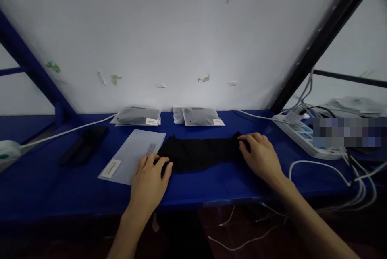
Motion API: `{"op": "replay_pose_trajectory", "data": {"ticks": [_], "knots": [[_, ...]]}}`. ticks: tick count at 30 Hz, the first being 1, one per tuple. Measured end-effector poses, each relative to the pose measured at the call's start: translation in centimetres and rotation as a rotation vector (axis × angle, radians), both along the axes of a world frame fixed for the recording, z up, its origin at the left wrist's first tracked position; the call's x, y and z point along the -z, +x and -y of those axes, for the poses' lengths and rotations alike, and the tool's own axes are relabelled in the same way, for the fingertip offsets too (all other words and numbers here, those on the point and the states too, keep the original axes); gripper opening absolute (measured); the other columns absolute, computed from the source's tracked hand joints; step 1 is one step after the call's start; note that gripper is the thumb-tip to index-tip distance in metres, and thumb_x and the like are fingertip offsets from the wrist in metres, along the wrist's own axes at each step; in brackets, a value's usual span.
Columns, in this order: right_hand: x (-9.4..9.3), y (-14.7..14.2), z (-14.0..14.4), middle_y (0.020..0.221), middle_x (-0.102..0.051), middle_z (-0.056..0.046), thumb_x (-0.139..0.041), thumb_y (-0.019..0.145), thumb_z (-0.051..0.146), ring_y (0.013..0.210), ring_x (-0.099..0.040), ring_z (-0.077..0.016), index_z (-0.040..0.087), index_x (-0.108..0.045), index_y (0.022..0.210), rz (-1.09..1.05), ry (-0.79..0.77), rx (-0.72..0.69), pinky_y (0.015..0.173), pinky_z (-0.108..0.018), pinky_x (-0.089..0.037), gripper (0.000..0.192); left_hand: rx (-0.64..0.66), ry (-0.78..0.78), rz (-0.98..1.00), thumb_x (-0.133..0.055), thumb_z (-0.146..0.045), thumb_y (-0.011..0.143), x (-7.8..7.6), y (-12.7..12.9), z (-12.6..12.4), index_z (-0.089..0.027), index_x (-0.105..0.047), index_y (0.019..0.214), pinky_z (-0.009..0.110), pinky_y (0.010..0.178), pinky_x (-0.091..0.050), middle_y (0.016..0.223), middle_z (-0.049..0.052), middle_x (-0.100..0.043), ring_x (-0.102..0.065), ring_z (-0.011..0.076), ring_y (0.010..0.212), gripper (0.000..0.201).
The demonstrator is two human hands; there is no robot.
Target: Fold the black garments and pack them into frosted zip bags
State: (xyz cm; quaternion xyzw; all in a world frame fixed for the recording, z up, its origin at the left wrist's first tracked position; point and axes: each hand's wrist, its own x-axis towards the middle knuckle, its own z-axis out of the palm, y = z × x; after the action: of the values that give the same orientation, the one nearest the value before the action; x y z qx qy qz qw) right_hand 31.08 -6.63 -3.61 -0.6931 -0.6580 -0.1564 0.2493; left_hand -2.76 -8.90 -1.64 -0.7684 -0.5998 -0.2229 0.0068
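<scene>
My left hand (150,178) lies palm down, fingers loosely spread, on the left end of the black cloth (201,153); its thumb presses the cloth's edge. My right hand (260,155) rests flat on the right end, fingers curled over it, gripping nothing. The cloth is stretched flat across the blue table (60,186), overlapping an empty clear bag (130,155). Two packed bags (169,116) sit by the wall; a power strip (305,138) is at right.

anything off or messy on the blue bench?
Nothing spilled or broken. Both hands, left hand and right hand, rest on the ends of a black cloth. The flat bag beside it lies skewed to the bench edge, and loose white cables dangle off the right side near the power strip.
</scene>
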Motion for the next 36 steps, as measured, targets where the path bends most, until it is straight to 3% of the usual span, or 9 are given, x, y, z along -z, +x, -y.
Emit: {"op": "replay_pose_trajectory", "data": {"ticks": [6,14,26,36], "knots": [[1.8,0.1,0.1,0.11,-0.069,-0.012,-0.04,0.096,0.031,0.101,-0.054,-0.0295,0.018,-0.07,0.102,-0.082,-0.076,-0.019,0.087,-0.044,-0.044,0.033,-0.065,0.007,0.004,-0.044,-0.037,0.098,0.0,-0.4,-0.2,-0.025,-0.073,0.107,0.048,0.088,-0.053,0.109,0.007,-0.065,-0.057,0.0302,0.107,0.032],[1.9,0.6,0.1,0.109,-0.071,-0.009,-0.042,0.095,0.031,0.103,-0.054,-0.0254,0.018,-0.071,0.103,-0.353,-0.027,-0.093,0.095,-0.041,-0.044,0.033,-0.12,-0.061,0.091,-0.043,-0.044,0.096,-0.3,-0.7,-0.5,-0.025,-0.072,0.11,0.049,0.093,-0.051,0.117,0.007,-0.065,-0.053,0.0315,0.117,0.037],[1.5,0.2,0.2,0.112,-0.071,-0.009,-0.045,0.094,0.031,0.11,-0.057,-0.0254,0.018,-0.07,0.105,-0.387,-0.036,-0.107,0.097,-0.042,-0.045,0.031,-0.114,-0.126,0.12,-0.041,-0.048,0.096,-0.2,-0.9,-0.9,-0.022,-0.066,0.122,0.052,0.106,-0.041,0.129,0.006,-0.061,-0.046,0.0312,0.126,0.045],[2.0,0.3,-0.1,0.11,-0.072,-0.007,-0.047,0.093,0.033,0.108,-0.059,-0.0272,0.02,-0.07,0.103,-0.384,-0.007,-0.124,0.096,-0.042,-0.046,0.029,-0.115,-0.076,0.117,-0.044,-0.046,0.094,0.1,-0.9,-1.1,-0.02,-0.067,0.116,0.05,0.103,-0.044,0.123,0.007,-0.064,-0.05,0.0316,0.122,0.041]]}}
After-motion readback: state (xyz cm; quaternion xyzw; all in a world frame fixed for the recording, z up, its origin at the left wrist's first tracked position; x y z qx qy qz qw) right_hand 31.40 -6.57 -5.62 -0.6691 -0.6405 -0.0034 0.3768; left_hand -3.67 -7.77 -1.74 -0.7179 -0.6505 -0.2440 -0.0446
